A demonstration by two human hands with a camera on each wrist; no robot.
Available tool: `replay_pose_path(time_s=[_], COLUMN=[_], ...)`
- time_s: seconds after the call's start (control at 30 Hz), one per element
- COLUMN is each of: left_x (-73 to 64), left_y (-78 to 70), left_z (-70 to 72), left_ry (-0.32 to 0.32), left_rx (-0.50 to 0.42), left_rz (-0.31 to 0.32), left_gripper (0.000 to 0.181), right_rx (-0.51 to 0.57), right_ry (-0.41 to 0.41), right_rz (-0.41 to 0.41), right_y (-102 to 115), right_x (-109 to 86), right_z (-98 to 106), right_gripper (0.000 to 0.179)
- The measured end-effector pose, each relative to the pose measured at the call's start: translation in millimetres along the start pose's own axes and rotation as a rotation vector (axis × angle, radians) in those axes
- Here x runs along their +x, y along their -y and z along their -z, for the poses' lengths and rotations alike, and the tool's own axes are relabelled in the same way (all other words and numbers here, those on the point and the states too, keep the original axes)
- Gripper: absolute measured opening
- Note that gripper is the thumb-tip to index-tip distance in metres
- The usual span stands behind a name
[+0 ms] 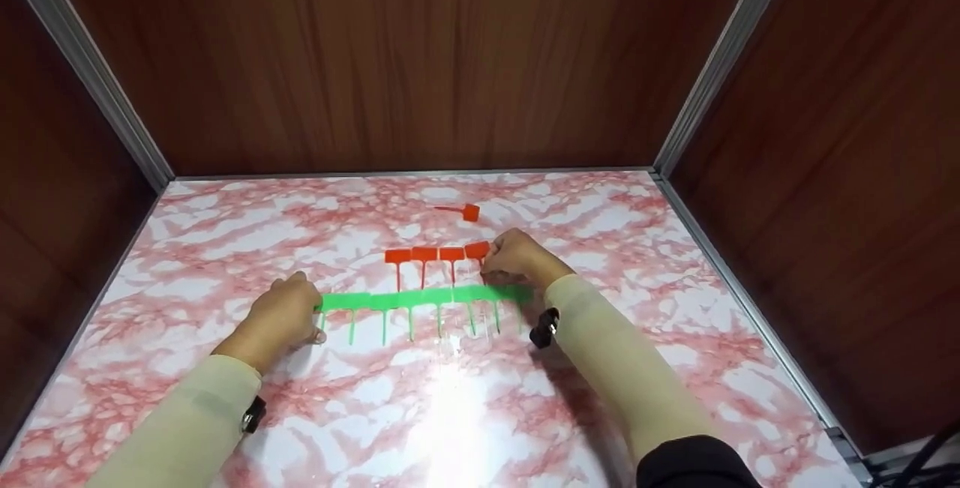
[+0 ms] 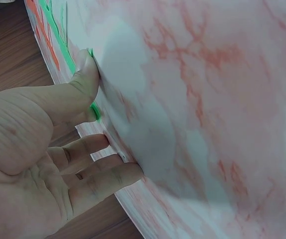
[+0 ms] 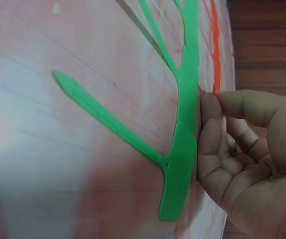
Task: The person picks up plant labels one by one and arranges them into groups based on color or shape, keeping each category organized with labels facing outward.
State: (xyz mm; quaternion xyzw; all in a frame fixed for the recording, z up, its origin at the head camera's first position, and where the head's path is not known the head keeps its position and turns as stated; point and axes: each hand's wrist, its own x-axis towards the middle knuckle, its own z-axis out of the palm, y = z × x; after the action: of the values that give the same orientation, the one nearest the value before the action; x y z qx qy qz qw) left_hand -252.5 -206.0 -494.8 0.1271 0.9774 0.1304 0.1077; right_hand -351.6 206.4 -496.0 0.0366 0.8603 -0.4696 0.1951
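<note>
A row of green T-shaped plant labels [image 1: 405, 299] lies across the table, heads touching or overlapping, stems toward me. At its left end my left hand [image 1: 279, 315] pinches the last green label [image 2: 96, 112] between thumb and index finger; most of that label is hidden. Beyond the green row lies a shorter row of red plant labels [image 1: 424, 254]. My right hand [image 1: 519, 259] pinches the rightmost red label [image 1: 476, 249], which sits slightly tilted. In the right wrist view, the end green label [image 3: 178, 174] lies beside the curled fingers, its pointed stem showing.
One more red plant label [image 1: 471, 212] lies sideways behind the red row. The table [image 1: 360, 413] has a red-and-white marbled top. Brown wood-grain panels [image 1: 412, 61] with metal corner strips enclose it at the back and both sides.
</note>
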Motion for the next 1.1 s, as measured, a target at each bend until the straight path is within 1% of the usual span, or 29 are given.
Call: replay_pose_path(time_s=[0.1,0.27,0.37,0.5,0.63,0.8,0.97,1.1], left_x=[-0.9,-1.3,-0.7,0.3,0.3,-0.5,0.0,0.3], left_y=[-0.1,-0.1,-0.2,-0.2,-0.8,-1.1,-0.3,-0.1], left_z=[0.3,0.6,0.8,1.1,1.1,3.2,2.9,2.4], left_ry=[-0.002,-0.005,0.008,0.031,0.029,0.02,0.023,0.025], left_rx=[-0.003,-0.004,-0.01,-0.007,-0.007,-0.001,0.006,0.005], left_rz=[-0.006,-0.005,0.001,0.012,0.012,0.007,0.008,0.014], left_gripper=[0.028,0.029,0.028,0.026,0.026,0.027,0.029,0.03], right_rx=[-0.013,-0.037,-0.045,-0.026,-0.025,-0.079,-0.17,-0.182], right_ry=[-0.006,-0.014,-0.026,-0.023,-0.016,-0.034,-0.063,-0.07], right_rz=[0.017,0.0,0.004,0.018,0.001,-0.006,-0.004,0.004], right_y=[1.7,3.8,3.6,2.6,2.2,3.7,4.0,3.7], right_x=[-0.7,1.0,2.1,2.7,2.4,2.9,5.2,5.9], right_z=[0.0,-1.6,-2.4,-3.5,-4.3,-5.8,-8.5,-8.5], right_gripper=[0.026,0.026,0.025,0.027,0.03,0.03,0.03,0.031])
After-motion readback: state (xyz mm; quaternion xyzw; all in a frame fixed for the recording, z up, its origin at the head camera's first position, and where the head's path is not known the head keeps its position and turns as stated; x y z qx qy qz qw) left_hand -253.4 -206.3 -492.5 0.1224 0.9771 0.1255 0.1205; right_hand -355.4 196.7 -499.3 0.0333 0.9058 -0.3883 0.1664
